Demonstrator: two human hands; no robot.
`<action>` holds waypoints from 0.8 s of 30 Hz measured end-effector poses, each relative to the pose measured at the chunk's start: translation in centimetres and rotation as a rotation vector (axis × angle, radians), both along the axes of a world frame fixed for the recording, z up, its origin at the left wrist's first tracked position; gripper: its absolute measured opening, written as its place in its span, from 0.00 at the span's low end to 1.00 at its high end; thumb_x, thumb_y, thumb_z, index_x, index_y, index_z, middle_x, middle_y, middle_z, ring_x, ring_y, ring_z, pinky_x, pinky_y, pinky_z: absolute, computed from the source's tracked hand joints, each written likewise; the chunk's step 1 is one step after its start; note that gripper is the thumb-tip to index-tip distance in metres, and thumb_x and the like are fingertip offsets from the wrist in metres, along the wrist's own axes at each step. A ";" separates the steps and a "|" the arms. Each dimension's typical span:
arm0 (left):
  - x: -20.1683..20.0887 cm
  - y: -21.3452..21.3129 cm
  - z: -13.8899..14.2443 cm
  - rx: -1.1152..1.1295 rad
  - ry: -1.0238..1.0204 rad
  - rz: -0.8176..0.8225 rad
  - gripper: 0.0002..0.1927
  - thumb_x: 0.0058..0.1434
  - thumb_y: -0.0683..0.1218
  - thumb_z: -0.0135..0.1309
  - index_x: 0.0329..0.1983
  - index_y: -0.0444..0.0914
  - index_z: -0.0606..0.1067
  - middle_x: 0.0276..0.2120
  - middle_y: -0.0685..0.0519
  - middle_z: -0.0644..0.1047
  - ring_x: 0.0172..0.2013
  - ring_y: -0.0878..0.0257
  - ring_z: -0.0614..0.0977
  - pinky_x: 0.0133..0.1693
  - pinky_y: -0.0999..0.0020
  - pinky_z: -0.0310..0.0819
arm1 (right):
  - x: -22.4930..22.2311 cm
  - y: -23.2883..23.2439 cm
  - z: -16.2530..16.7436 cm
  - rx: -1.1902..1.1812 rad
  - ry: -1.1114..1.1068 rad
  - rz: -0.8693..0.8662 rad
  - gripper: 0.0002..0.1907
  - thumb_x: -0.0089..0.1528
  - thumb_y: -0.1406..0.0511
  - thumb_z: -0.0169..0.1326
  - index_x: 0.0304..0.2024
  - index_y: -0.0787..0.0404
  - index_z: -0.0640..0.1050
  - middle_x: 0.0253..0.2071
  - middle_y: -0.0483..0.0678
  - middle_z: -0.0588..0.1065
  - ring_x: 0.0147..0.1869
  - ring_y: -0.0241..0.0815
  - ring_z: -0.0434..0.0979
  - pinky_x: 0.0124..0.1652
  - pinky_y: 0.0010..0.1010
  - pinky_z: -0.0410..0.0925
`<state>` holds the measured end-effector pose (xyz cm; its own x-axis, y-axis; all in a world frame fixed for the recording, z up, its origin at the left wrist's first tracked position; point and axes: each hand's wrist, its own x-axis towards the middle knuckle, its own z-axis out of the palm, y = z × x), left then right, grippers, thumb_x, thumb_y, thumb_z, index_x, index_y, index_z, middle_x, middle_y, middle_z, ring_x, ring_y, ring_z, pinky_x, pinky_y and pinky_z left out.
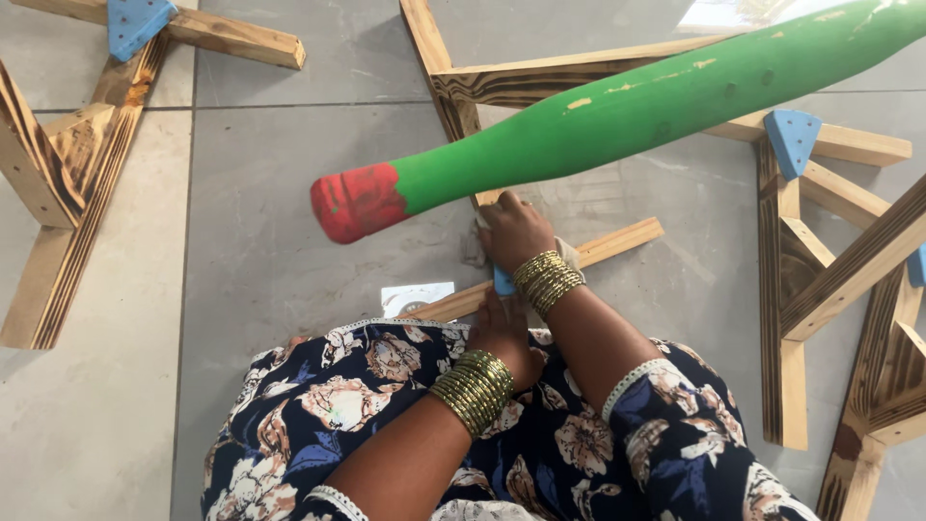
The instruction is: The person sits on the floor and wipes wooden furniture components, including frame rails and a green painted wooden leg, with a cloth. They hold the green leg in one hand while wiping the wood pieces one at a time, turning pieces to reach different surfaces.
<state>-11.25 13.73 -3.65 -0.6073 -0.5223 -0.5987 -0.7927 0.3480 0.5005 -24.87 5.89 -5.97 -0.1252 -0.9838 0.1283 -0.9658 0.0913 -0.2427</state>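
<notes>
My right hand (514,232) lies with its fingers curled down over a grey cloth (473,249), at the joint where a pale wooden slat (617,239) meets a scorched wooden frame (453,96). A small blue corner bracket (503,282) shows just below that wrist. My left hand (502,333) presses on the near end of the same slat, close to my lap, and its fingers are mostly hidden. Both wrists wear stacks of gold bangles. A thick green painted wooden post with a red tip (617,116) hangs across the view above my hands. What holds it is out of frame.
More scorched wooden frames with blue corner brackets lie on the grey tiled floor at the left (87,145) and right (820,251). A small white paper piece (417,296) lies beside the slat. My floral dress (386,415) fills the bottom of the view.
</notes>
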 end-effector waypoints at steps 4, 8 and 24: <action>0.1 -0.7 0.6 0.147 -0.067 -0.022 0.55 0.61 0.61 0.55 0.79 0.41 0.36 0.77 0.37 0.29 0.77 0.41 0.35 0.70 0.40 0.46 | -1.3 -0.3 0.0 -0.029 -0.130 -0.180 0.14 0.61 0.59 0.57 0.50 0.50 0.79 0.49 0.53 0.74 0.50 0.58 0.78 0.46 0.49 0.73; -0.2 -1.2 0.8 0.189 -0.134 -0.041 0.54 0.62 0.63 0.52 0.80 0.43 0.35 0.78 0.40 0.26 0.77 0.45 0.34 0.70 0.39 0.45 | -1.7 1.9 0.4 0.098 -0.249 -0.014 0.13 0.62 0.59 0.57 0.49 0.48 0.80 0.48 0.57 0.73 0.51 0.60 0.78 0.49 0.48 0.73; 0.0 -0.6 -1.9 0.146 -0.033 0.118 0.61 0.59 0.67 0.54 0.78 0.38 0.31 0.78 0.46 0.29 0.77 0.50 0.34 0.73 0.49 0.32 | -7.1 5.4 -0.6 0.479 -0.236 -0.365 0.28 0.49 0.66 0.61 0.54 0.49 0.78 0.54 0.59 0.73 0.56 0.62 0.76 0.56 0.43 0.71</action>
<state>-11.30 13.17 -5.56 -0.5258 -0.4948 -0.6919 -0.8406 0.1777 0.5117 -32.00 11.29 -6.61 -0.4339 -0.8138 -0.3867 -0.7778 0.5549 -0.2951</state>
